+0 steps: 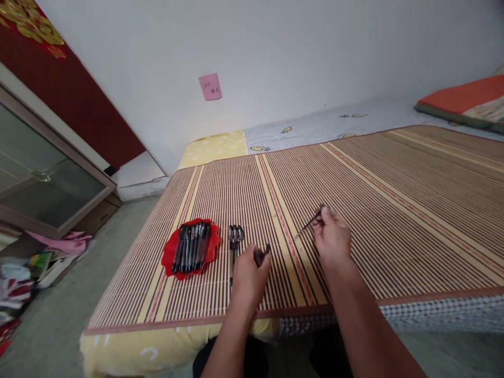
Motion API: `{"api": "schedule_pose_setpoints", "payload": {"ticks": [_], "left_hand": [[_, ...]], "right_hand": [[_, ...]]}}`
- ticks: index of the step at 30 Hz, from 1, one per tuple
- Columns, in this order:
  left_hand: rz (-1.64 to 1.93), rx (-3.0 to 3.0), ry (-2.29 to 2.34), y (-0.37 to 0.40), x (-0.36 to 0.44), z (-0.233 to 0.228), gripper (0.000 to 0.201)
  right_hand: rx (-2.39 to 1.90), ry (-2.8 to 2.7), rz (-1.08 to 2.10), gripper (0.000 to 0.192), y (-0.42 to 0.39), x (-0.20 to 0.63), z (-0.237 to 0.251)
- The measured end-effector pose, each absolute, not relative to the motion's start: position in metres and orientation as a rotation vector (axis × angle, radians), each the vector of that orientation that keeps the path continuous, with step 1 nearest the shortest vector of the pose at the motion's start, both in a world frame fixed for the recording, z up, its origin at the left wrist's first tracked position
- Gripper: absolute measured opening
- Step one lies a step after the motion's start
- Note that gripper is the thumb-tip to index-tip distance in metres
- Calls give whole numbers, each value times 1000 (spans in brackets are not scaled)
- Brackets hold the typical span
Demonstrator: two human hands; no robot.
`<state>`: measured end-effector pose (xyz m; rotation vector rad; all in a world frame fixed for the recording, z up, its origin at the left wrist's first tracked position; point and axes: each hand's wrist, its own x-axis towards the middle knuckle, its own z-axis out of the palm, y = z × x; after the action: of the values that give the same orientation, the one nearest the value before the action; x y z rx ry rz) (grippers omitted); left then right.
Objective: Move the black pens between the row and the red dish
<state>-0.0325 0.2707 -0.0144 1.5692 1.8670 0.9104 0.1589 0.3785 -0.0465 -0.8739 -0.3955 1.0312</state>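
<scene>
My left hand (pixel 249 273) is closed, with thumb and fingers pinching a short black pen part (pixel 260 256); how far it runs into the palm is hidden. Off to its right and a little higher, my right hand (pixel 333 233) grips a thin pen refill (pixel 309 224), dark along most of its length and pale at the lower left end. Three capped black pens (pixel 235 233) lie side by side on the mat, partly covered by my left hand. Farther left, a red scalloped plate (pixel 168 255) holds several black pens (pixel 191 247) in a row.
A striped bamboo mat (pixel 374 220) covers the bed, over yellow and checked bedding (pixel 214 147). Folded orange bedding (pixel 460 97) lies at the back right. A pink note (pixel 210 86) is on the wall. Left of the bed stands a glass-fronted cabinet (pixel 47 173), with clutter on the floor.
</scene>
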Motion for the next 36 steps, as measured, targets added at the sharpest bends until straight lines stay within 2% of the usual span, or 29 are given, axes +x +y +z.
{"api": "schedule_pose_setpoints", "payload": {"ticks": [3,7,12,25,32,36], "left_hand": [[826,1632,2170,271,-44,-11,16],[666,1639,2328,273,-53,-10,7],[554,1649,2406,275,-56,-9,13],[509,1626,2442,276,-60,-12,14],[554,1622,2424,279,-65,-16,9],[650,1628,2378,280,-66,-19,8]], "right_hand": [[-956,-560,1180,26,376,148,-52],[-1049,-844,1308,32,369,116,-56],[-1108,-1115,1366,31,360,85,-54],[-1225,-1429,1306,8,343,50,-56],[-1215,-1569,1310,18,342,54,-57],[-1181,-1777,1172,23,340,57,-55]]}}
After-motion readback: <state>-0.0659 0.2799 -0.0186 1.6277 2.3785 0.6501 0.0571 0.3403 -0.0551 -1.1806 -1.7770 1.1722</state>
